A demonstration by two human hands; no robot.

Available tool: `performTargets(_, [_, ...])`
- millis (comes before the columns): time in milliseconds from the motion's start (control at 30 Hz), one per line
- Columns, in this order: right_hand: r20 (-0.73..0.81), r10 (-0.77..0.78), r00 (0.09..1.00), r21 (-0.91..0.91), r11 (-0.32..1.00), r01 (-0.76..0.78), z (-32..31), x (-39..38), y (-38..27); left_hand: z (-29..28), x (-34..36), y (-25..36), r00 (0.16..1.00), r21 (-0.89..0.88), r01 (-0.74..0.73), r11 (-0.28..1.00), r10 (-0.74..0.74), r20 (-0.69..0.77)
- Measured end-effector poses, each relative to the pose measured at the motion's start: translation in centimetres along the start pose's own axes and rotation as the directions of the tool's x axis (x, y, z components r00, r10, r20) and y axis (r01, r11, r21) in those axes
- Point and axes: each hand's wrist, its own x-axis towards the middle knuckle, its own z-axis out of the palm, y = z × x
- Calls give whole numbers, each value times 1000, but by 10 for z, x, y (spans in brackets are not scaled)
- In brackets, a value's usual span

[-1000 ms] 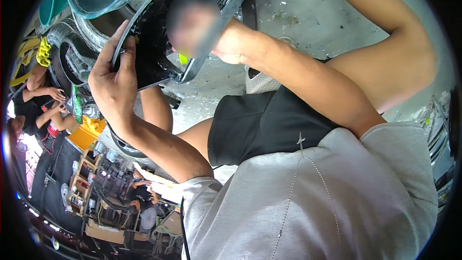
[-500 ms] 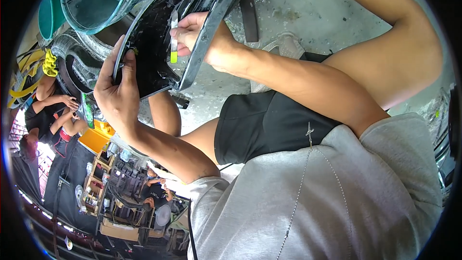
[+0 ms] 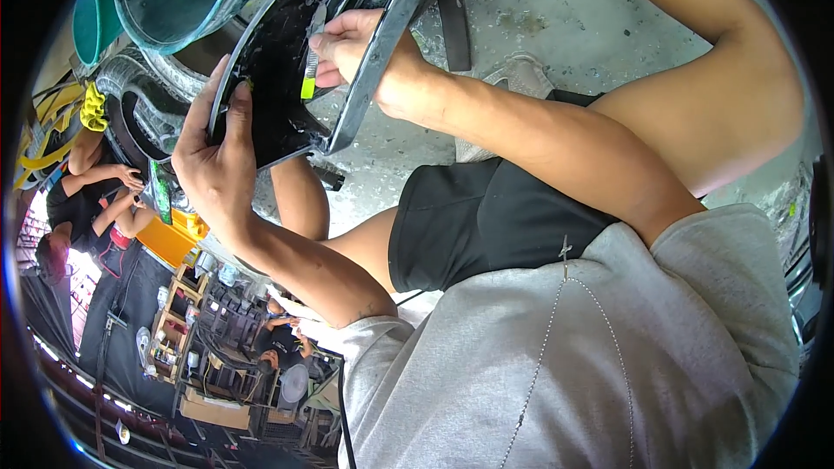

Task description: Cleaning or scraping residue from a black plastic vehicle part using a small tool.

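Buckets (image 3: 165, 9) — left of the panel (image 3: 282, 91)

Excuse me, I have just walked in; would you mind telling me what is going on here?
A person's left hand grips the edge of a curved black part. Their right hand holds a slim tool with a yellow-green end over the part's hollow side; whether its tip touches the surface is hard to tell. A teal bucket is at the upper left.

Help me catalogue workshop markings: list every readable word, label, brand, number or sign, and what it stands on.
No text can be read.
Slim grey tool with yellow-green end: any marking too small to read.
Glossy black curved panel: no lettering visible.
Distant co-worker's black shirt: any print too small.
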Motion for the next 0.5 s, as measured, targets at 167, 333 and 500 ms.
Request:
performTargets(167, [-36, -55, 998, 67, 996, 57, 0, 4, 7, 0, 0, 0, 1000, -9, -14, 1000, 14, 4])
performTargets(333, [-3, -162, 987, -316, 936, 152, -7, 3, 10, -1, 1, 0, 1000, 13, -13, 1000, 13, 6])
performTargets(500, [29, -42, 999, -257, 965, 48, -11, 3, -2, -1, 2, 1, 999, -9, 39, 999, -38, 18])
